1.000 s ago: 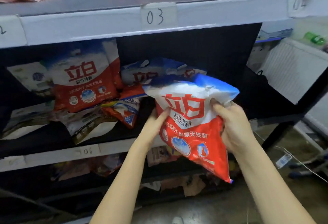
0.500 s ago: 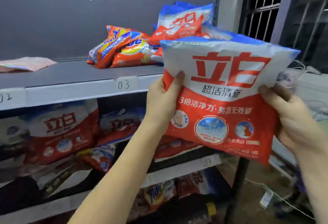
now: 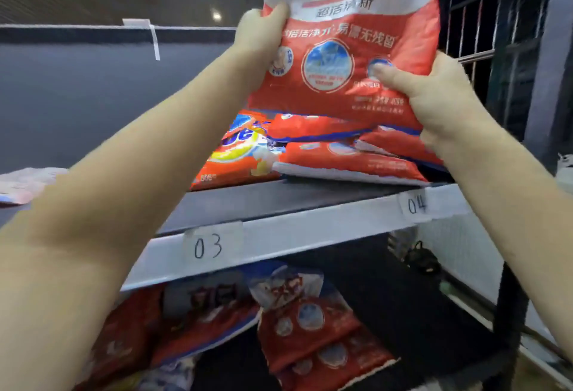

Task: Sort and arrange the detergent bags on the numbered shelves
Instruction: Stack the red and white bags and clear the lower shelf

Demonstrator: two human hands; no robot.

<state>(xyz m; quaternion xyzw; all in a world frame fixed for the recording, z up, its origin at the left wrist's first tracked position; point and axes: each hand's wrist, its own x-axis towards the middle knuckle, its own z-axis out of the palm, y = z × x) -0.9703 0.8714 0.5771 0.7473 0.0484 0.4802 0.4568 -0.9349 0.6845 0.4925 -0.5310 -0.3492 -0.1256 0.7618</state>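
With left hand and right hand gripping the bag at upper right, lower it flat onto the stack above label 04.

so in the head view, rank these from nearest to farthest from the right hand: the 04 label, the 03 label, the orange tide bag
From the right hand:
1. White paper 04 label, on the shelf edge just below the hand.
2. Orange Tide detergent bag, lying on the shelf to the left.
3. White paper 03 label, lower and farther left on the same edge.
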